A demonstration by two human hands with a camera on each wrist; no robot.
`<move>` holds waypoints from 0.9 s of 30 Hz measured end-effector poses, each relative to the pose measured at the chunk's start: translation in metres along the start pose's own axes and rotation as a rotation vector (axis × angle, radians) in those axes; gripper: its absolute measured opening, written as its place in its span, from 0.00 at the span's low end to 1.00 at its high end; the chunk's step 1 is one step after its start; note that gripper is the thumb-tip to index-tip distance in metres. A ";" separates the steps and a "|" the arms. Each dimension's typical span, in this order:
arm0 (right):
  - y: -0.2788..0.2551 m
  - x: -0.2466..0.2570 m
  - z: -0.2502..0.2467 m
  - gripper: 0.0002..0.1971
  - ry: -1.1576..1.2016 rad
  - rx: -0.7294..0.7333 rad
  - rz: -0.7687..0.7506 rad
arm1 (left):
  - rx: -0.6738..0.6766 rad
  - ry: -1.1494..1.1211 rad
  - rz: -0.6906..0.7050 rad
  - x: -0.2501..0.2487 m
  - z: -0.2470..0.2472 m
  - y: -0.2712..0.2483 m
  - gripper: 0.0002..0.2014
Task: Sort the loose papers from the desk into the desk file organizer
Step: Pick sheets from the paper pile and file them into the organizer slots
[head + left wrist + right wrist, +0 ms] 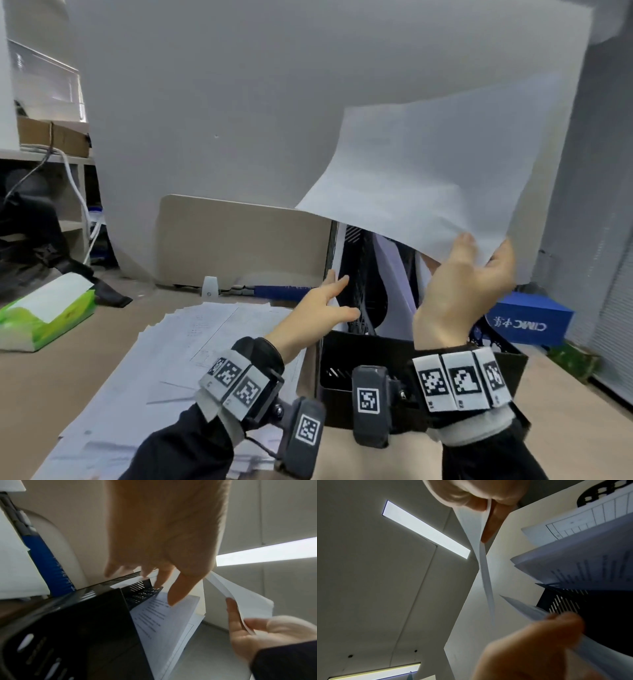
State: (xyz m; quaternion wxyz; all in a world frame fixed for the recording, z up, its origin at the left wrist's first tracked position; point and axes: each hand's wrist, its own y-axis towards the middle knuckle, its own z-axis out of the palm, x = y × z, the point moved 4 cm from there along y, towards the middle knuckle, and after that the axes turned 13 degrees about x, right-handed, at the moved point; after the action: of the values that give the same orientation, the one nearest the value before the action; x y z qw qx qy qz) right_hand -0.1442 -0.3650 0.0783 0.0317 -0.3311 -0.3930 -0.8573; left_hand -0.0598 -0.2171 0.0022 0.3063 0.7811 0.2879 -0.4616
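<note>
So the right hand (462, 291) pinches the near edge of a sheet of paper (428, 164) between thumb and fingers, holding it up over the black file organizer (370, 363) at the right of the desk (51, 394). The left hand (318, 308) has its fingers spread and straight, pressing against papers already standing in the organizer. A messy pile of loose papers (178, 359) lies left of the organizer, with a green tissue pack (44, 315) further left.

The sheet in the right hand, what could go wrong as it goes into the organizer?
The sheet, pinched at one corner by the right hand, curls loosely and may buckle on the black organizer rim. The left hand holds filed papers aside with straight fingers; they could spring back and block the slot.
</note>
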 end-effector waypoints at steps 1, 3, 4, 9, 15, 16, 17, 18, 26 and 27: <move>0.002 0.002 -0.003 0.22 -0.005 -0.037 -0.032 | 0.003 -0.002 -0.022 0.002 0.002 0.002 0.35; 0.006 0.007 -0.008 0.19 -0.020 -0.072 -0.091 | -0.015 0.005 -0.036 0.007 0.003 0.004 0.38; 0.008 0.008 -0.011 0.17 -0.017 -0.083 -0.120 | -0.028 0.005 -0.040 0.009 0.002 0.004 0.39; 0.005 0.013 -0.010 0.16 -0.032 -0.107 -0.200 | -0.065 -0.032 -0.034 0.011 -0.009 0.001 0.39; -0.005 0.011 0.005 0.18 -0.099 0.079 -0.176 | -0.065 -0.034 -0.012 0.009 -0.011 -0.003 0.39; -0.007 0.011 0.008 0.18 -0.114 0.129 -0.178 | -0.068 -0.036 -0.002 0.008 -0.010 -0.003 0.39; -0.009 0.012 0.011 0.18 -0.140 0.178 -0.171 | -0.072 -0.032 0.007 0.006 -0.011 -0.004 0.39; -0.011 0.012 0.014 0.18 -0.173 0.229 -0.161 | -0.077 -0.026 0.016 0.004 -0.011 -0.005 0.39; -0.020 -0.013 0.029 0.06 -0.417 0.591 -0.003 | -0.084 -0.005 0.053 -0.002 -0.011 -0.009 0.39; -0.020 -0.014 0.030 0.06 -0.410 0.607 0.005 | -0.080 0.010 0.051 -0.001 -0.011 -0.008 0.41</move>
State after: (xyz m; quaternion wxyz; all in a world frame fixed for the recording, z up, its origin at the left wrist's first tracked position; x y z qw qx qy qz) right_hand -0.1233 -0.3329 0.0711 0.0514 -0.4727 -0.6270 -0.6171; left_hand -0.0603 -0.2038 0.0058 0.3478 0.7775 0.2876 -0.4379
